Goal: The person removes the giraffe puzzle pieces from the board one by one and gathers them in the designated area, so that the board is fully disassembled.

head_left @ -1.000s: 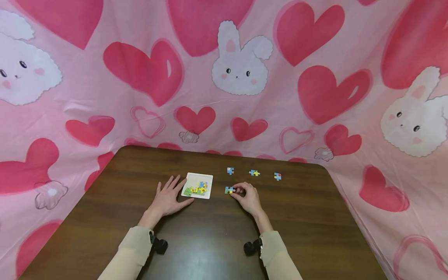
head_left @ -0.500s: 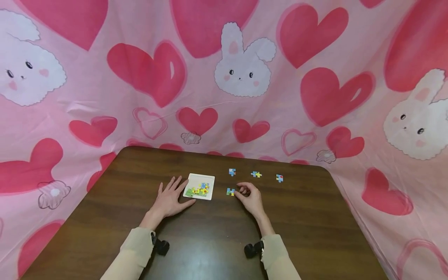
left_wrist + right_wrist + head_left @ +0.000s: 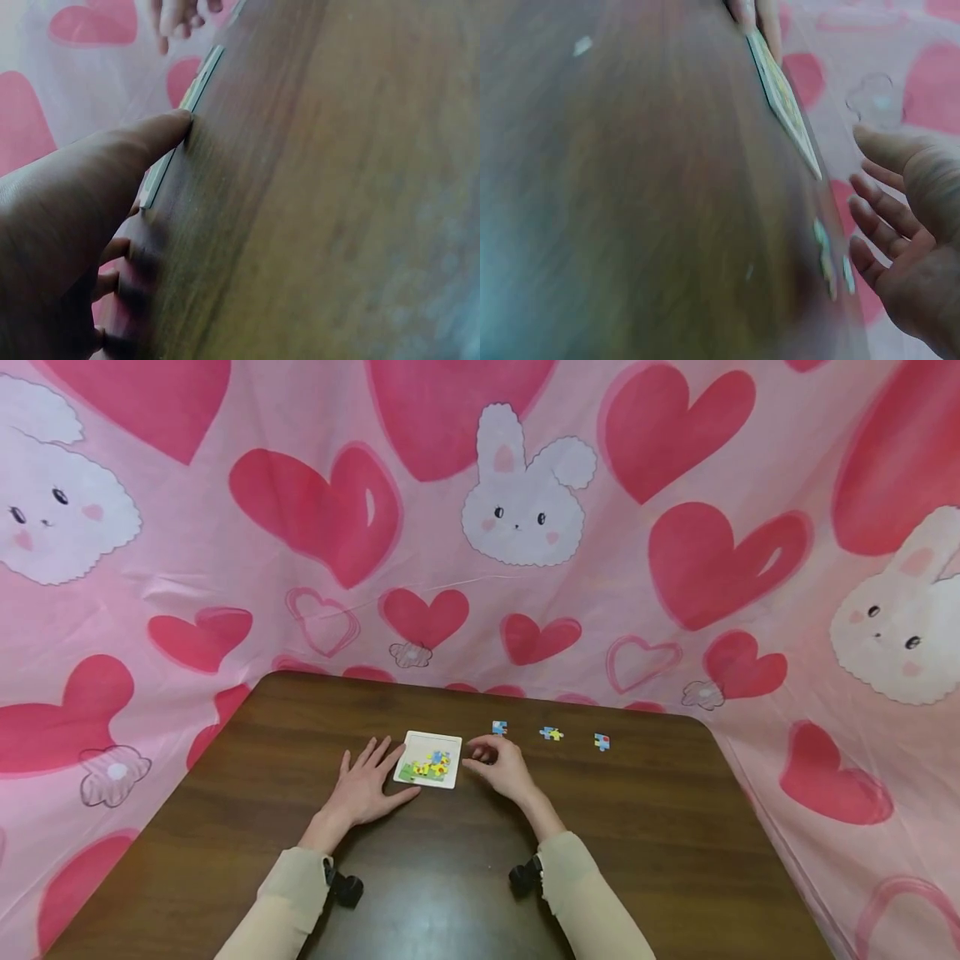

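My left hand (image 3: 363,787) lies with spread fingers around the left side of a small white-framed jigsaw board (image 3: 453,745), thumb and fingertips at its edges. Green, yellow and blue pieces fill part of the board. My right hand (image 3: 504,768) hovers just right of the board, its fingers loosely bent. In the right wrist view nothing shows between the thumb and fingers, and a puzzle piece (image 3: 823,259) lies on the table below them. That piece is hidden behind the hand in the head view.
Along the back right of the brown table (image 3: 660,827) lie a blue puzzle piece (image 3: 499,727), a blue-and-yellow puzzle piece (image 3: 552,734) and a blue-and-red puzzle piece (image 3: 602,742). A pink curtain (image 3: 442,560) with hearts and rabbits hangs behind the table.
My right hand has left the puzzle piece it was touching and moved left and upward to beside the board. My left hand stays in place at the board; the head view has shifted slightly.
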Tool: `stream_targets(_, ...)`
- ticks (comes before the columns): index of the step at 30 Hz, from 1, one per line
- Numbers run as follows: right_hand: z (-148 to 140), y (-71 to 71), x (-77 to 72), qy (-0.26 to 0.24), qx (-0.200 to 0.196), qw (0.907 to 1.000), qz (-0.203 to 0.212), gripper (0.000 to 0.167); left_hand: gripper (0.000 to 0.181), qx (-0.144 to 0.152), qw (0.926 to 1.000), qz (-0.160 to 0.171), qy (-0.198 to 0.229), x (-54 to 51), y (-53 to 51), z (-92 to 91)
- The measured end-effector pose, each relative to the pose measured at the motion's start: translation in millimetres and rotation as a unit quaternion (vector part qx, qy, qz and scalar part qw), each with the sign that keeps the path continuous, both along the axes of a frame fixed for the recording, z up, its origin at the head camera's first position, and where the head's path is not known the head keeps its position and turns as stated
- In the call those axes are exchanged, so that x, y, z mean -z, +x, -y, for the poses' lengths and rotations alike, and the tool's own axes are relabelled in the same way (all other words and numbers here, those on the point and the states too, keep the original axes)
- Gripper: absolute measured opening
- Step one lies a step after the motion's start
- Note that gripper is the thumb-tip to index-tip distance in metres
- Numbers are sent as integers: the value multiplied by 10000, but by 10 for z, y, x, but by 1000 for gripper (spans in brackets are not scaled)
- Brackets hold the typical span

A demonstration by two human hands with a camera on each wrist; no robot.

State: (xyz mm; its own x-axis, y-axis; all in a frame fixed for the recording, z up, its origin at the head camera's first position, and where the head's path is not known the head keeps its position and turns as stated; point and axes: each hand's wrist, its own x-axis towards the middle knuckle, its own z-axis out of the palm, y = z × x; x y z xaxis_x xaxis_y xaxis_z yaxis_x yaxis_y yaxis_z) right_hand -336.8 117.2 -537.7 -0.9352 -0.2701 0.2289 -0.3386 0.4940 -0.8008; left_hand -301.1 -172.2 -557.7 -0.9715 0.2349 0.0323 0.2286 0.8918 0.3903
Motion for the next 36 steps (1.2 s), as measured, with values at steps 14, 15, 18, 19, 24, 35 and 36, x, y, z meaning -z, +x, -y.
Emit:
stream_targets(14, 318, -159, 59, 1189, -647, 9903, -309, 27, 96, 36, 10000, 33, 15, -4, 11, -24)
stream_targets(15, 328, -152, 63, 1136, -613, 9912, -293, 27, 96, 27, 10000, 29, 15, -4, 12, -22)
stream_targets(18, 348, -131, 83, 1041, -507, 9930, -254, 26, 96, 11, 10000, 18, 18, -5, 11, -11)
stream_targets(19, 356, -123, 86, 1019, -478, 9933, -246, 26, 96, 8, 10000, 17, 19, -6, 11, -7)
stream_targets(24, 389, -95, 75, 1020, -401, 9938, -197, 31, 95, 12, 10000, -16, 21, -16, 8, 3)
stream_targets(35, 427, -54, 111, 1180, -260, 9925, -170, 42, 95, 14, 10000, 35, 5, -27, 23, -7)
stream_targets(36, 424, -57, 119, 1119, -245, 9932, -184, 41, 95, 9, 10000, 38, 11, -30, 24, -10)
